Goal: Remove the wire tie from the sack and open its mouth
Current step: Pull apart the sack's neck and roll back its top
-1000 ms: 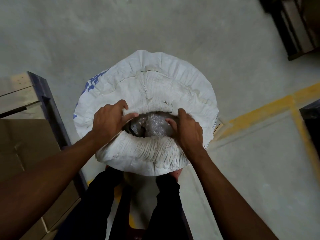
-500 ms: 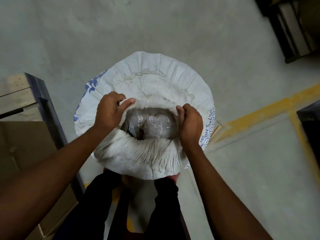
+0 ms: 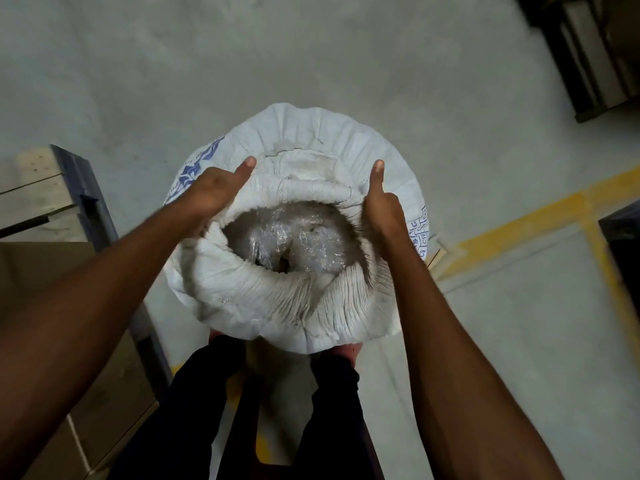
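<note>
A white woven sack with blue print stands upright on the floor in front of my legs. Its rolled, pleated rim rings a wide mouth. Inside shows a crinkled clear plastic liner. My left hand grips the left side of the rim, thumb pointing up. On the rim's right side my right hand holds on in the same way, thumb up. No wire tie is visible.
Grey concrete floor surrounds the sack. A blue-framed wooden pallet and cardboard boxes stand close on the left. Yellow floor lines run on the right, a dark object at the right edge, and a dark pallet at the top right.
Both hands have pulled apart, left going left and right going right, stretching the sack's mouth much wider. More of the plastic liner shows. Both thumbs now point up.
</note>
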The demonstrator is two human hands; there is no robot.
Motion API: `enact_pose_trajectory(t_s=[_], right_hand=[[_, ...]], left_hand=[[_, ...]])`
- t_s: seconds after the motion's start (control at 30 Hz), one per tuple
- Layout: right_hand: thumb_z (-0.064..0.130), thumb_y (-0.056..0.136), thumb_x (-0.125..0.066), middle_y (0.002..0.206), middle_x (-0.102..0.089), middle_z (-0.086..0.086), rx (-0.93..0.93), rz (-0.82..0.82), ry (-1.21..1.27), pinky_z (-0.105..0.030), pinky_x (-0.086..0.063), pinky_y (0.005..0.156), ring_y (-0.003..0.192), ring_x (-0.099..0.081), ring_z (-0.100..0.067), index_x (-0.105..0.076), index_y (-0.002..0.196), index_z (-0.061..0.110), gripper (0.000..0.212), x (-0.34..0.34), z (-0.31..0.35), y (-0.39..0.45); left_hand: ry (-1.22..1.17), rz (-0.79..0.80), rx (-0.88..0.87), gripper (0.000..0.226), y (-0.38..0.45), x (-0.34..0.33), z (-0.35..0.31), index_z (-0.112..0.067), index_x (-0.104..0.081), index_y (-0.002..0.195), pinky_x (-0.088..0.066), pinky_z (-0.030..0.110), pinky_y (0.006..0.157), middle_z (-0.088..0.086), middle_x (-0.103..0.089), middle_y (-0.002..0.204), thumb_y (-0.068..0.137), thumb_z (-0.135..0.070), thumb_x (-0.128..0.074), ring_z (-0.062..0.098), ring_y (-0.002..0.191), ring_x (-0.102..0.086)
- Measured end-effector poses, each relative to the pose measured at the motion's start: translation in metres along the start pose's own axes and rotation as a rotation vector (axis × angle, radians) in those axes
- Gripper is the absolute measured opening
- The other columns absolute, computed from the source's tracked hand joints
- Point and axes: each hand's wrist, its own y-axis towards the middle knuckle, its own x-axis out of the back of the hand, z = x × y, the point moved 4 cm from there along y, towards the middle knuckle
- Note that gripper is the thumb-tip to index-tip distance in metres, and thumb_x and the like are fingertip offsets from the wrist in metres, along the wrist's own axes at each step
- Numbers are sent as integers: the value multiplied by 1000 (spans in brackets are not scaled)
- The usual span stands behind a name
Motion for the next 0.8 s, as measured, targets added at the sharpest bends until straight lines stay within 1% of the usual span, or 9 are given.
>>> enact_pose_trajectory(t_s=[0.07,0.13,0.23,0.33,0.43,0.53,0.63,0.73,0.8], right_hand=[[82,95,-15,103,-68,-6,95,-156,-65,-39,-41,86,101,-59,-31,-68,100,18,84,1,-4,-4],[77,97,-23,83,-61,1,186,-352,-138,-39,-40,80,92,-61,-31,-59,89,18,70,-4,-13,-16],[69,101,-29,86,-69,-8,305,-500,-310,-47,-40,86,92,-64,-36,-55,98,17,59,-27,-33,-34],[67,101,-34,101,-68,-13,218,-660,-391,-51,-38,87,97,-61,-39,-58,108,16,57,-49,-60,-44],[63,102,-32,109,-66,-13,51,-662,-305,-54,-37,95,106,-58,-39,-60,111,14,57,-66,-81,-47],[54,107,-33,111,-68,-16,-21,-618,-145,-52,-40,94,108,-59,-41,-61,110,9,53,-78,-89,-42],[54,108,-29,106,-71,-20,-27,-637,141,-46,-44,81,103,-63,-43,-59,107,9,54,-72,-85,-42],[52,109,-29,104,-72,-17,-10,-662,259,-36,-35,75,102,-63,-41,-62,107,9,54,-55,-76,-45],[52,110,-26,106,-73,-16,24,-629,310,-33,-36,77,105,-64,-40,-66,103,6,62,-41,-67,-44]], left_hand=[[-35,-3,-111,64,-1,2,4,-20,-30,62,-22,34,60,-3,-30,61,99,-66,-54,8,52,-27],[34,-82,-223,73,-7,-3,12,-9,-44,65,-30,35,62,1,-40,60,90,-76,-56,11,53,-36],[141,-280,-222,70,-24,-22,31,-12,-58,79,-43,39,68,4,-63,74,85,-82,-54,25,70,-59],[266,-511,-105,60,-47,-42,47,-21,-64,98,-43,49,90,5,-70,107,90,-79,-55,34,106,-62],[253,-602,106,66,-59,-61,59,-23,-66,112,-37,55,103,8,-62,131,90,-83,-48,37,127,-53],[132,-581,215,74,-62,-78,60,-13,-70,116,-43,56,102,16,-61,130,94,-78,-45,41,127,-53],[-99,-594,205,71,-60,-79,51,-5,-70,116,-46,45,95,18,-70,124,100,-70,-47,40,122,-61],[-91,-586,150,79,-56,-64,39,-4,-63,139,-46,46,106,19,-67,140,99,-71,-48,40,132,-59],[-71,-530,110,92,-49,-52,40,-2,-60,141,-45,48,110,21,-65,142,94,-80,-44,42,133,-58]])
